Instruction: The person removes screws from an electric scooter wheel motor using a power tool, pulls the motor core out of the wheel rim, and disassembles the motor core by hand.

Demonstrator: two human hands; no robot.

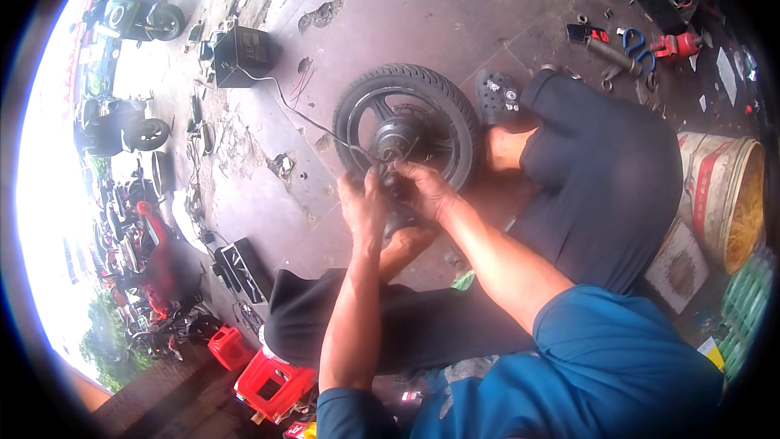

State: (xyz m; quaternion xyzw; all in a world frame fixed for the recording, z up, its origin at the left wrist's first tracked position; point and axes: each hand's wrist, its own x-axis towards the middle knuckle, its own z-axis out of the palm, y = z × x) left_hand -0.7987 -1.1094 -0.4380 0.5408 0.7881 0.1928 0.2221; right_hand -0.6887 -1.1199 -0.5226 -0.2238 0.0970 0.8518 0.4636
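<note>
- The wheel (400, 116) is on the floor in front of the person, in the middle of the scene, with one shoe (497, 97) just to its right
- Its hub (396, 136) lies just beyond the fingertips, on their far side; both hands meet at its near edge, so neither is plainly nearer
- The left hand (363, 205) comes in at the near left of the hub, the right hand (428, 191) at the near right
- Fingers of both hands are bent and drawn in around a small dark part; what each one pinches is hidden, so I cannot tell whether they are clamped on it
- The wheel's spoked face is turned up toward the person; being round, it has no long axis across that face, and the axle line points out toward the hands
- A cable (353, 146) runs long and curving from the black box (244, 57) at far left, nearward and right to the fingers
</note>
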